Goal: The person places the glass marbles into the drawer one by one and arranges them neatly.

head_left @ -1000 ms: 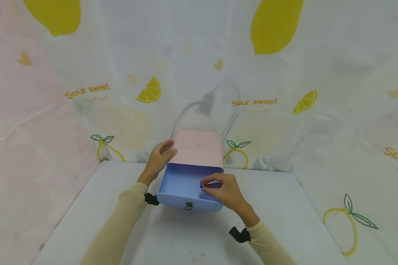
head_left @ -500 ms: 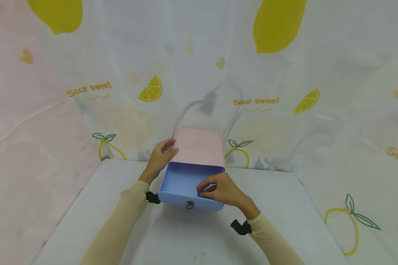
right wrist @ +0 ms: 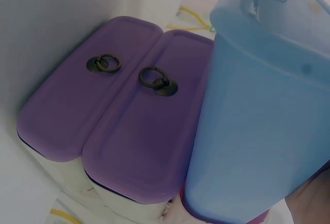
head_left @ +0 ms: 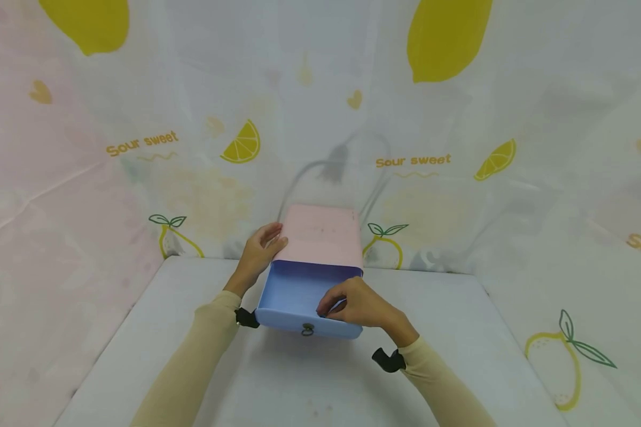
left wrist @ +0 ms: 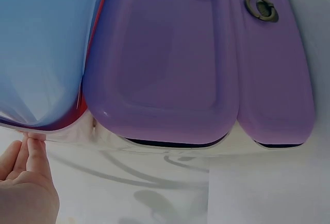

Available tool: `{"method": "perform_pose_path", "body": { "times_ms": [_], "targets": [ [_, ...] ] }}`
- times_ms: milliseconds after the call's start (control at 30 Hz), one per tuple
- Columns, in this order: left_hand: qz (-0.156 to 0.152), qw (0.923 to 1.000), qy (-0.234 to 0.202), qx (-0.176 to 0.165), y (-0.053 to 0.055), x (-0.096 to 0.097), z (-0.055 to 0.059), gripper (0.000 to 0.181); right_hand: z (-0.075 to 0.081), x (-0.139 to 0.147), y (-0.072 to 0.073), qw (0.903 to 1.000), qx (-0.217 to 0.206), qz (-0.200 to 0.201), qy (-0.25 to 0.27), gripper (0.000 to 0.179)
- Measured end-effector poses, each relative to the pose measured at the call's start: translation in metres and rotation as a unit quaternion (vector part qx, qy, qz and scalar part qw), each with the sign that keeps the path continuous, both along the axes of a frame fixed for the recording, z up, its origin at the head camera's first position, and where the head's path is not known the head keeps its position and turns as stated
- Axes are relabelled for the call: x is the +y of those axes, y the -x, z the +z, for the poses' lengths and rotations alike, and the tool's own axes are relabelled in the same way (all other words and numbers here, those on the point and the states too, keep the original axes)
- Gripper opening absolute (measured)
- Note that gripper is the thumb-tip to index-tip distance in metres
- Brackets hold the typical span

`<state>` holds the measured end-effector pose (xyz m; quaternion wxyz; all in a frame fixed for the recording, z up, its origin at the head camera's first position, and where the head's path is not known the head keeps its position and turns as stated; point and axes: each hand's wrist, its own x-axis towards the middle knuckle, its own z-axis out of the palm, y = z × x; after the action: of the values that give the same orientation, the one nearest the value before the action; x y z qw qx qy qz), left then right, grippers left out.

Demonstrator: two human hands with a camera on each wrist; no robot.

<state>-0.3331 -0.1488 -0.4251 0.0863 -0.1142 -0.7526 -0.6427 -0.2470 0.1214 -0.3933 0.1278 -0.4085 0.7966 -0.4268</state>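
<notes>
A small pink drawer cabinet stands at the back of the table, its blue top drawer pulled out. My left hand rests against the cabinet's left side, thumb at the top edge; in the left wrist view its fingers lie fairly straight along it. My right hand reaches over the drawer's right side, fingertips low behind the front wall. Those fingers pinch a small dark-blue thing, mostly hidden now. Much of the right hand is hidden behind the drawer in the right wrist view.
Below the blue drawer are two closed purple drawers with ring pulls. Another ring pull hangs on the blue drawer's front. The white table meets a lemon-print cloth at the back.
My right hand has moved slightly left and down toward the drawer's front wall, taking the small blue thing lower and mostly out of sight. The left hand has stayed on the cabinet.
</notes>
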Motion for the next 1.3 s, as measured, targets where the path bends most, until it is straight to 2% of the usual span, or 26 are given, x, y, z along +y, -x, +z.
{"method": "perform_pose_path", "body": {
  "times_ms": [167,400,500,667,900,1067,1200,1300],
  "targets": [
    [-0.002,1.0,0.007,-0.002,-0.001,0.002,0.005,0.066,0.003,0.001,0.002,0.9997,0.0,0.008,-0.025,0.022],
    [-0.011,0.9999,0.007,0.007,-0.022,0.007,0.029,0.062,0.003,0.001,0.005,0.9992,-0.013,0.019,-0.034,0.024],
    [-0.012,0.9999,0.005,0.01,-0.024,0.007,0.032,0.062,0.003,0.002,0.006,0.9991,-0.013,0.022,-0.033,0.024],
    [-0.013,0.9999,0.005,0.006,-0.024,0.007,0.031,0.062,0.002,0.003,0.005,0.9994,-0.013,0.017,-0.025,0.024],
    [-0.005,1.0,0.006,0.004,-0.002,0.001,0.008,0.066,-0.002,0.004,0.001,0.9994,0.017,-0.009,0.029,0.017],
    [0.0,1.0,0.001,0.003,-0.001,0.0,0.005,0.066,-0.003,0.004,-0.006,0.9955,0.045,-0.052,0.064,0.01],
    [0.005,1.0,0.002,0.001,-0.002,0.0,0.003,0.066,-0.003,0.002,-0.017,0.9856,0.069,-0.078,0.134,0.007],
    [0.007,1.0,0.003,0.001,-0.003,0.0,0.001,0.067,-0.001,-0.002,-0.029,0.9702,0.109,-0.08,0.201,0.01]
  ]
}}
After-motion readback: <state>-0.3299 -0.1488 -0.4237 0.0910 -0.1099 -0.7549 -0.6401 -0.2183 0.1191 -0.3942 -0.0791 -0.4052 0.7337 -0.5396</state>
